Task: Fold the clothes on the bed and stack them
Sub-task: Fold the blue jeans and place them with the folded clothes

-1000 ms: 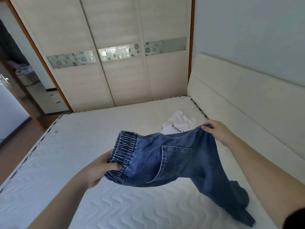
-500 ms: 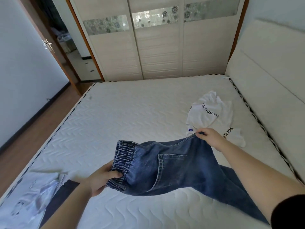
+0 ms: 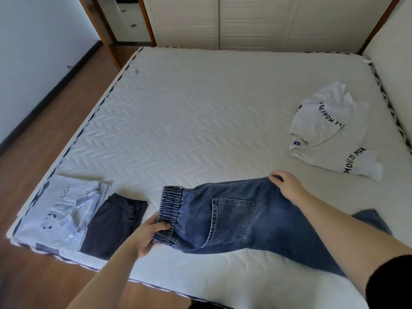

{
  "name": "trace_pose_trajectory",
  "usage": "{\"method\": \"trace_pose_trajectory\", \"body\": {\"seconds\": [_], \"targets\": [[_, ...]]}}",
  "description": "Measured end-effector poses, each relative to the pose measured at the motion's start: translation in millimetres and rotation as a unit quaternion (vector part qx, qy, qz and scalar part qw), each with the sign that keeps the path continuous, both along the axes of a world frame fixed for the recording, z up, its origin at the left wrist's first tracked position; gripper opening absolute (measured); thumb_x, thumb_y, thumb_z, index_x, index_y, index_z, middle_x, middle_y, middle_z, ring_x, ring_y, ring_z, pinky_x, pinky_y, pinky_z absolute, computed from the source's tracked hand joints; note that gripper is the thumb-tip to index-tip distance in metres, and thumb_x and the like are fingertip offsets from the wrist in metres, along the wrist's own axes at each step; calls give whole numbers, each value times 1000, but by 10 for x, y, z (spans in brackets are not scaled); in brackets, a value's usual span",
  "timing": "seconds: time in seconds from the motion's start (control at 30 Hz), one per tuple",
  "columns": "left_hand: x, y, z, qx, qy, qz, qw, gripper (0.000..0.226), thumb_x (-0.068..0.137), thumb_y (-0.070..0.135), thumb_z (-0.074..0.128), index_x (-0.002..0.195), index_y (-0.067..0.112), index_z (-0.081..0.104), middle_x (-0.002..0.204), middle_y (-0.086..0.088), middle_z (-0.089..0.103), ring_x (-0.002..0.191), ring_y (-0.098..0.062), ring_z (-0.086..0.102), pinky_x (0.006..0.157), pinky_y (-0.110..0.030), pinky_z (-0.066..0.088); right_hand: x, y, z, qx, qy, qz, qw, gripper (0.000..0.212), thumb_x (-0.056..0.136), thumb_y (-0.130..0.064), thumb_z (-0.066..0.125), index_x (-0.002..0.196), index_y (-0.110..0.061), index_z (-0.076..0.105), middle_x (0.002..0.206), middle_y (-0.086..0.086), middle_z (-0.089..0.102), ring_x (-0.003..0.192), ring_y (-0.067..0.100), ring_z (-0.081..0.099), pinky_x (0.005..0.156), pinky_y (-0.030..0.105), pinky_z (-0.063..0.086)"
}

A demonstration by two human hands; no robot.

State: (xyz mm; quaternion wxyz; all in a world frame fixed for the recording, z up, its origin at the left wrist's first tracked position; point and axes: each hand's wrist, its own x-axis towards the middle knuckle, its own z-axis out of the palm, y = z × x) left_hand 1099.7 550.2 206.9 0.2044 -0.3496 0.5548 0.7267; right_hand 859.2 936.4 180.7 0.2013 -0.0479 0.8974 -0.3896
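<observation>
The left hand [image 3: 149, 235] gripped the elastic waistband of the jeans [image 3: 234, 217], fingers curled over the gathered denim, while the right hand [image 3: 287, 186] pinched the far edge of the seat, so that the upper part of the garment was stretched between them just above the bed [image 3: 189, 121]. One back pocket faced up, and the legs trailed off under the right forearm toward the near right of the mattress, a cuff showing beyond the arm. The jeans looked doubled along their length at most; the crosswise folds seemed not yet made, so this piece was judged to be at an early stage. To the left, near the corner of the bed, a dark navy garment [image 3: 113, 221] lay flat and looked folded, with a pale blue shirt [image 3: 64, 208] just beside it and partly overlapping it, less tidy, so whether it counted as folded could not be told. Well apart, toward the headboard side, a white printed T-shirt [image 3: 330, 130] lay crumpled and clearly unfolded. By that reading, at least the jeans and the T-shirt remained, and no proper stack had yet been built.
</observation>
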Motion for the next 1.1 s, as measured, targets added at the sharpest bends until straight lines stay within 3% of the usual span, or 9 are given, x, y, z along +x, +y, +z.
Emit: {"method": "trace_pose_trajectory", "body": {"seconds": [0.07, 0.17, 0.37, 0.47, 0.63, 0.87, 0.97, 1.03, 1.1], "targets": [[0, -181, -242, 10, -23, 19, 1000, 57, 73, 0, 66, 125, 18, 59, 114, -16, 70, 91, -33, 69, 71, -45, 56, -47, -240, -201, 3, 4, -2, 1000, 17, 99, -20, 56, 107, -12, 69, 104, 0, 67, 96, 15, 57, 84, 24, 37], [-26, -448, -652, 18, -49, 43, 998, 55, 74, -1, 66, 127, 12, 56, 114, -18, 70, 92, -36, 69, 78, -50, 55, -116, -612, -568, 9, 15, -8, 1000, 13, 98, -17, 57, 101, -14, 69, 97, -3, 67, 91, 13, 58, 78, 19, 37], [-134, -951, -1431, 33, -90, 81, 992, 49, 86, -9, 58, 126, 19, 57, 118, -16, 69, 100, -40, 68, 77, -50, 57, -426, -1256, -1311, 26, 16, 18, 999, 13, 97, -15, 59, 102, -13, 71, 91, -8, 67, 83, 7, 58, 71, 1, 37], [-246, -1118, -1734, 13, -92, 81, 992, 47, 87, -8, 57, 127, 18, 57, 114, -13, 71, 93, -30, 69, 78, -43, 54, -576, -1479, -1649, 45, 16, 30, 998, 13, 96, -16, 60, 101, -11, 71, 90, -6, 67, 82, 9, 58, 69, 2, 38], [-467, -1367, -2171, -11, -87, 73, 994, 41, 91, -9, 54, 123, 16, 60, 111, -14, 71, 87, -24, 70, 75, -38, 54, -808, -1679, -2163, 70, 23, 67, 995, 15, 96, -16, 61, 103, -11, 73, 97, -2, 71, 88, 12, 60, 76, 18, 38], [-673, -1515, -2599, -103, -92, 83, 987, 40, 93, -7, 54, 112, 26, 65, 102, -8, 74, 84, -24, 70, 77, -42, 58, -1066, -1911, -2688, 81, 59, 65, 993, 15, 94, -15, 63, 105, -12, 74, 103, 3, 73, 88, 12, 59, 80, 25, 41], [-675, -1538, -2722, -170, -91, 77, 978, 39, 93, -3, 57, 102, 33, 67, 98, -5, 74, 88, -25, 71, 78, -42, 58, -1094, -1995, -2853, 101, 57, 63, 991, 16, 96, -14, 60, 106, -11, 73, 104, 6, 72, 91, 20, 62, 81, 31, 46], [-678, -1516, -2762, -282, -86, 20, 955, 32, 92, 4, 59, 109, 31, 62, 97, -1, 72, 95, -28, 68, 78, -37, 54, -1069, -2058, -2901, 136, 52, 63, 987, 17, 96, -11, 57, 106, -11, 72, 107, 10, 70, 95, 28, 62, 83, 37, 48], [-681, -1473, -2791, -376, -90, -29, 922, 43, 90, 12, 61, 129, 28, 50, 112, 1, 66, 99, -24, 64, 78, -33, 49, -985, -2142, -2875, 189, 100, 58, 975, 21, 95, -7, 56, 111, -11, 69, 113, 13, 66, 100, 34, 59, 85, 41, 46]]}}
